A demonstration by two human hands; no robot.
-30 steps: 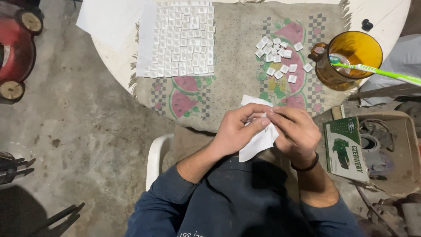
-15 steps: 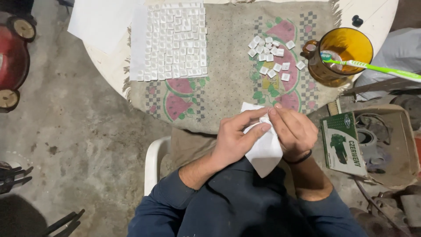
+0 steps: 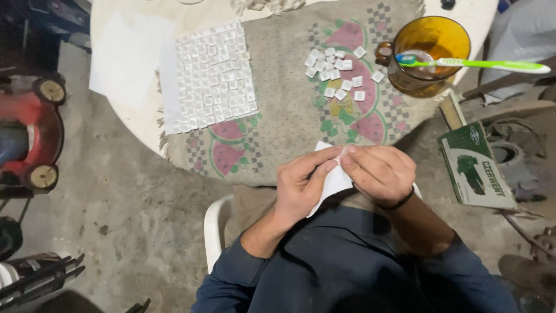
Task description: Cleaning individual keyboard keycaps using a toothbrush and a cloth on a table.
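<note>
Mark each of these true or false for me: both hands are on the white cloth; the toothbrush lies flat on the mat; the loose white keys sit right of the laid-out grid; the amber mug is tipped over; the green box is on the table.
1. Both hands are on the white cloth: true. The left hand and the right hand pinch the white cloth between them.
2. The toothbrush lies flat on the mat: false. The green toothbrush rests across the rim of the amber mug.
3. Loose keys sit right of the grid: true. The loose white keys lie right of the grid of keys.
4. The mug is tipped over: false. It stands upright.
5. The green box is on the table: false. The green box lies off the table, to the right.
</note>
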